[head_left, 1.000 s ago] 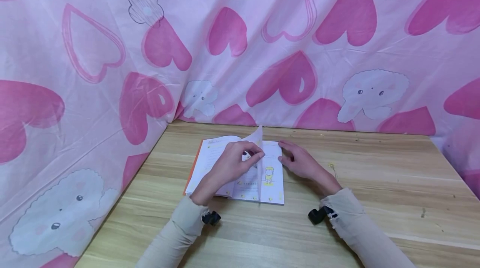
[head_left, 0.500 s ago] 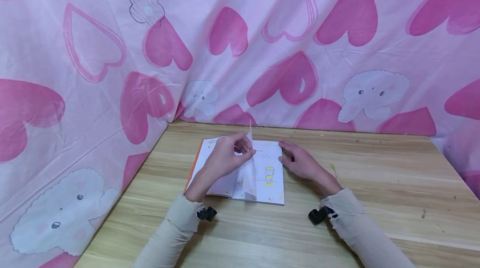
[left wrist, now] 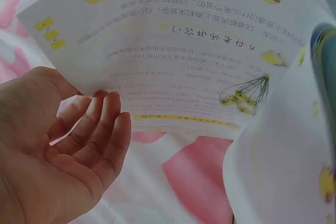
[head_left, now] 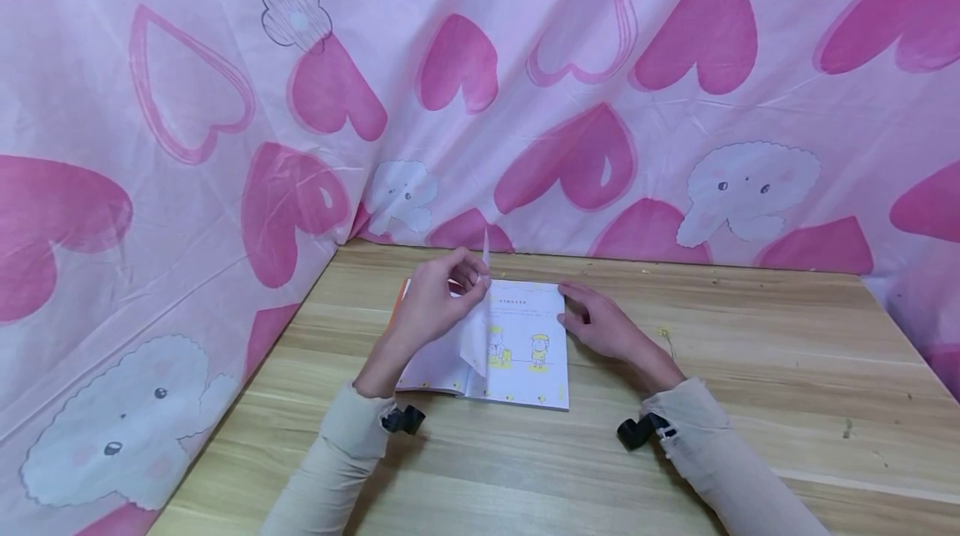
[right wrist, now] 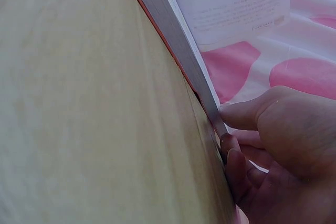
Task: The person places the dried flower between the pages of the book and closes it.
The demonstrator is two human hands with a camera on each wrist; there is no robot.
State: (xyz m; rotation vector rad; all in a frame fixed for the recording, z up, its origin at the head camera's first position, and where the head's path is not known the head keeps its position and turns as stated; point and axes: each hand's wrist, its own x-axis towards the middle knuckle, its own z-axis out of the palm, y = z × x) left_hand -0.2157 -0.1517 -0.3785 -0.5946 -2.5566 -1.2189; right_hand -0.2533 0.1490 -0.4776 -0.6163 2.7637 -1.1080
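Observation:
An open book point(head_left: 525, 382) with an orange cover edge lies on the table, its right page showing yellow cartoon figures. My left hand point(head_left: 435, 298) pinches a single raised page point(head_left: 474, 344) near its outer edge, holding it upright over the middle of the book. In the left wrist view that page point(left wrist: 173, 72) curves away from the fingers, with printed text and small yellow drawings. At the book's right edge, my right hand point(head_left: 603, 323) grips the side near the far corner. The right wrist view has its thumb point(right wrist: 239, 115) against the page block, with the fingers curled below.
Wood-grain table point(head_left: 750, 369) surrounds the book. A pink curtain point(head_left: 555, 44) with hearts and white animal faces hangs behind and to the left. A small yellow mark point(head_left: 663, 333) is on the tabletop right of the book. Both wrists carry black cameras.
My left hand has moved left with the pinched page, swinging it from over the right page to about the spine and uncovering more of the right page. My right hand stays put.

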